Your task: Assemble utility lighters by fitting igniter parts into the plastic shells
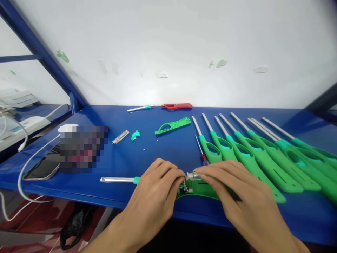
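An opened long-necked gas lighter lies near the table's front edge, its green half shell [205,191] exposing inner parts and a white wire, its metal tube [117,180] pointing left. My right hand [242,189] pinches a small clear fuel tank [193,176] above the shell between thumb and fingers. My left hand [158,189] arches over the lighter's middle, thumb and index finger pressed together beside the tank's nozzle end. What sits between those left fingertips is hidden. Just beyond my right hand lies a screwdriver [202,153] with a dark red and clear handle.
Several assembled green lighters [252,158] lie in a row on the right. Behind are a loose green half shell [175,125], a red lighter body [176,106], a loose tube [139,108], a clear tank [121,137], a teal trigger [136,135] and screws. A phone [43,167] lies left.
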A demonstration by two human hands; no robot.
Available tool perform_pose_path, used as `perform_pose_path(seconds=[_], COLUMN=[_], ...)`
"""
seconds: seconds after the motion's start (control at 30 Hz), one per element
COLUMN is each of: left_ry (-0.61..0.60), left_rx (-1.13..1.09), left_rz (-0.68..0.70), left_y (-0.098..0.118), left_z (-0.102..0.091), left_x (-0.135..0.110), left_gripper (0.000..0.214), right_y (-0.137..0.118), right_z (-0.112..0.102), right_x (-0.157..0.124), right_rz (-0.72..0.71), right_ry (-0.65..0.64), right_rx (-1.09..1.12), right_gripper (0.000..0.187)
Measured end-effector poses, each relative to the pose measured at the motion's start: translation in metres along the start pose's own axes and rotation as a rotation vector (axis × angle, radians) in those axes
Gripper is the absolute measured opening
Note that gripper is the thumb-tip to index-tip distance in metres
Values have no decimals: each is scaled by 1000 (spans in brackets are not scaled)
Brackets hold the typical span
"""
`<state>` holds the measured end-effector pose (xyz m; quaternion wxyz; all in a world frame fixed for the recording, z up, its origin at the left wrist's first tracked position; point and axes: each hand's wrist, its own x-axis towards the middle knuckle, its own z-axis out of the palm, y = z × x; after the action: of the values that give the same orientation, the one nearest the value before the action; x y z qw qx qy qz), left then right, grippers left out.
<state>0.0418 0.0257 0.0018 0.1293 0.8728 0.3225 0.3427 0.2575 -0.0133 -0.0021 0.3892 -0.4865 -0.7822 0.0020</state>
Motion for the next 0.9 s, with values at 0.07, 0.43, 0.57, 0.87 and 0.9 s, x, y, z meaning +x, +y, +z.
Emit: perform_pose_path(seconds=[0.07,0.43,0.57,0.87,0.9], left_ry=[4,17,8,8,6], left_rx=[13,20,16,-7,-8], left_rz=[15,39,22,-28,-25], left_y=[0,-1,-2,0,0], left_z=[0,3,2,-1,-1], left_x=[0,-1,0,0,-1], left_gripper=[12,12,13,12,12], right_y=[1,4,2,1,1], right_z=[0,1,0,-1,-1], right_x=[-1,-2,-1,-2,-2], right_rz=[-14,-77,-82,-50,-55], right_ry=[1,-11,-10,14,7], right_rx=[-7,-28,-46,-56,-54], right_gripper=[22,31,29,29,29])
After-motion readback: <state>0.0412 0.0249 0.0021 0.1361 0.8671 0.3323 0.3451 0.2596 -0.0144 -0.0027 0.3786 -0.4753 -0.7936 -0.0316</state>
